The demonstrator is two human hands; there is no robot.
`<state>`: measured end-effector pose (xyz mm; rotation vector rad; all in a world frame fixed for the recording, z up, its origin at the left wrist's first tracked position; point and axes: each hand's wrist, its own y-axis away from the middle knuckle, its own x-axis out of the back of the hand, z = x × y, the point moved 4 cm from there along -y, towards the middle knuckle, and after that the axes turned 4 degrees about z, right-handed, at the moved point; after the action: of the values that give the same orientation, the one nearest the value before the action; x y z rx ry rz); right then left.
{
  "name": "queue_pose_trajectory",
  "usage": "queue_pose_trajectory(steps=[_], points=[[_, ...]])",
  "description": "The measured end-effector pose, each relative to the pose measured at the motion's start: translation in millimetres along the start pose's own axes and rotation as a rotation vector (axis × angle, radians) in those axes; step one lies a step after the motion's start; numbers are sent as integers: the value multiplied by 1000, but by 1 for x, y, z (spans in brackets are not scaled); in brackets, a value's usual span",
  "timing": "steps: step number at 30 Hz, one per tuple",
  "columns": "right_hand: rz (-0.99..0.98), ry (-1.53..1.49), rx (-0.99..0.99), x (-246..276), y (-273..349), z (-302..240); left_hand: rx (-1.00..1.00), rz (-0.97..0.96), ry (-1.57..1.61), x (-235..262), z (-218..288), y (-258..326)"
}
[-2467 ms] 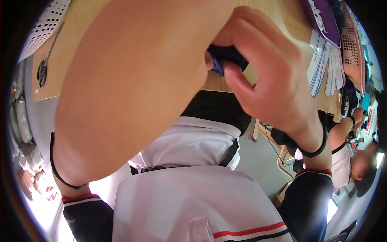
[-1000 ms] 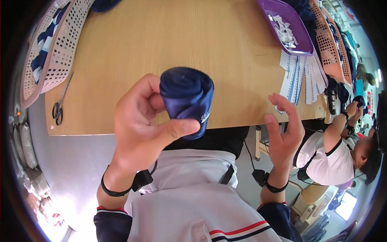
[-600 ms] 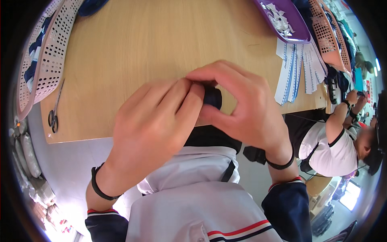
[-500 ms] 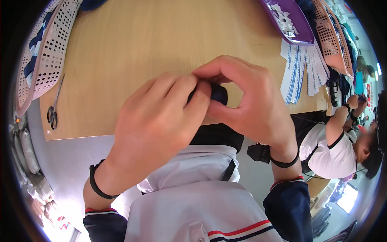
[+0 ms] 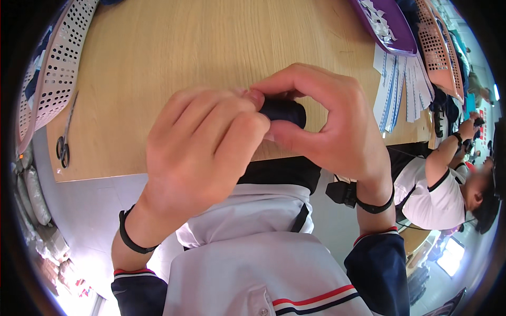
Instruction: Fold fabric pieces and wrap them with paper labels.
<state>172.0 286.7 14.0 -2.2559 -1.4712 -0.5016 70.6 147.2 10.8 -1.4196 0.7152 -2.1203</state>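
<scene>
Both hands are raised close to the camera, above the near edge of a wooden table [image 5: 174, 63]. My left hand [image 5: 200, 152] and my right hand [image 5: 327, 126] close together around a rolled dark navy cloth bundle [image 5: 284, 111]. Only one end of the roll shows between the fingers; the rest is hidden inside my left palm. My right thumb and forefinger curve around the visible end. Each wrist wears a black band.
White perforated baskets [image 5: 58, 68] with dark cloth stand at the table's left, scissors [image 5: 63, 147] beside them. A purple tray [image 5: 387, 26], paper strips [image 5: 400, 89] and an orange basket [image 5: 440, 50] lie at the right. Another person [image 5: 448, 179] sits at right.
A second ago my left hand alone held the navy roll up in full view. My right hand has since come in and both hands now wrap it, hiding most of it.
</scene>
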Motion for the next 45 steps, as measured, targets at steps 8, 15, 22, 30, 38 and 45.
queue_pose_trajectory(steps=[8,15,22,30,38,45], points=[[-19,215,136,-2,-6,7,-33,230,-197,-18,-3,29],[-26,260,135,-7,-11,8,-68,62,-233,-8,8,54],[-73,223,78,-2,-24,12,-4,-177,-166,-9,3,44],[-31,439,171,24,-59,7,40,-306,-161,-10,3,36],[188,612,176,42,-85,-7,50,-360,-180,-7,2,40],[3,580,140,27,-90,13,-28,-388,-210,-9,2,41]])
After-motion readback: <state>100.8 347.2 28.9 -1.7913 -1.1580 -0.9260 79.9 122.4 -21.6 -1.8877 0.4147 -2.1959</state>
